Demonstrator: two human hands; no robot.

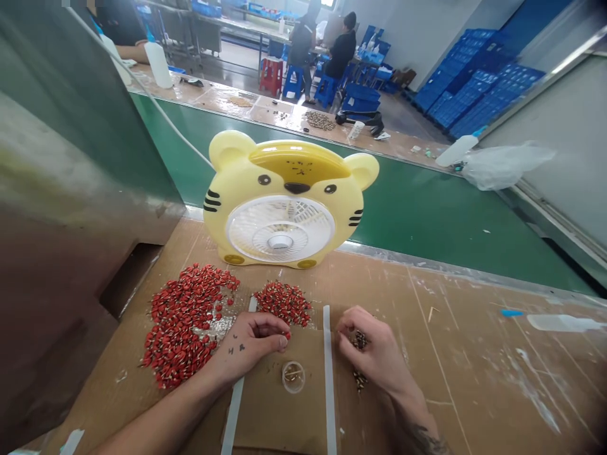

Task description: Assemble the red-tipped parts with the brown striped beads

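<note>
My left hand (256, 341) is closed in a pinch, with a small red piece (288, 335) at its fingertips. It hovers over a brown board (279, 423) edged by two pale tape strips. My right hand (374, 351) curls over a small heap of dark, shiny bits (360, 380); its thumb and fingers come together, and anything between them is too small to make out. Between and below the hands stands a round clear cup (293, 377) with thin golden bits in it. Small red pieces with golden ends form a large heap (184, 316) to the left and a smaller heap (283, 302) behind my left hand.
A yellow animal-faced fan (284, 202) stands behind the heaps. Beyond it runs a green belt (427, 215), with a far ledge holding bottles (159, 65) and a plastic bag (502, 164). A metal cabinet (80, 158) bounds the left. A bottle (562, 323) lies right; people sit farther back.
</note>
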